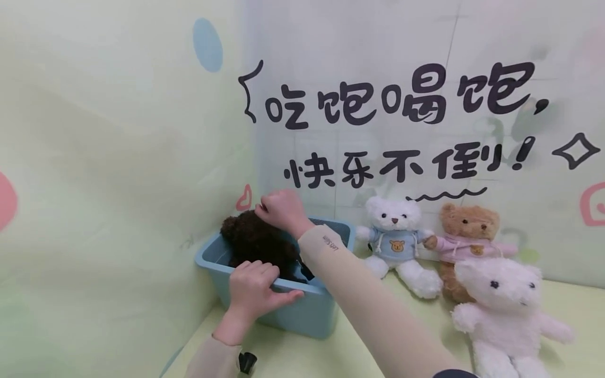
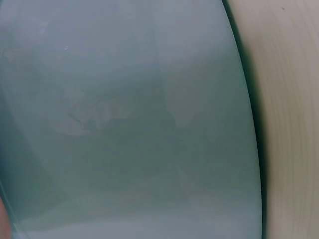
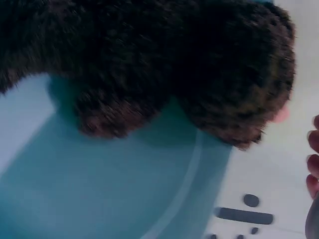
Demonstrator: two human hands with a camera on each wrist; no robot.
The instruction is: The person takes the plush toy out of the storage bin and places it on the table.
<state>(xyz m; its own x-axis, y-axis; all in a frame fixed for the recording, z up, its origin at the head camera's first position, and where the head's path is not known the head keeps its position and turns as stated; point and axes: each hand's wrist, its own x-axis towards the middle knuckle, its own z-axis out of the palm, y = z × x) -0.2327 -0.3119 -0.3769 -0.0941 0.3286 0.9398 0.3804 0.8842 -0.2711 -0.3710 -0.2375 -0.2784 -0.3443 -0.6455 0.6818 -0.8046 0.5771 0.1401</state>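
Observation:
A light blue plastic bin [image 1: 293, 317] stands at the left, near the corner of the walls. My left hand [image 1: 250, 289] grips its front rim, fingers over the edge and thumb along the outside. The bin's wall [image 2: 129, 99] fills most of the left wrist view. In the bin lies a dark brown plush toy [image 1: 260, 244], its furry upper end rising over the back left rim. Over that toy is my right hand [image 1: 283, 210], with fingers loosely bent. The right wrist view shows its fingertips [image 3: 313, 164] apart from the brown fur [image 3: 234, 74].
Right of the bin, a white teddy bear [image 1: 394, 241] in a blue hoodie and a brown one [image 1: 472, 228] in pink lean against the back wall. A pale pink bear [image 1: 506, 315] sits before them. A left wall [image 1: 118, 184] borders the pale tabletop [image 1: 283, 357].

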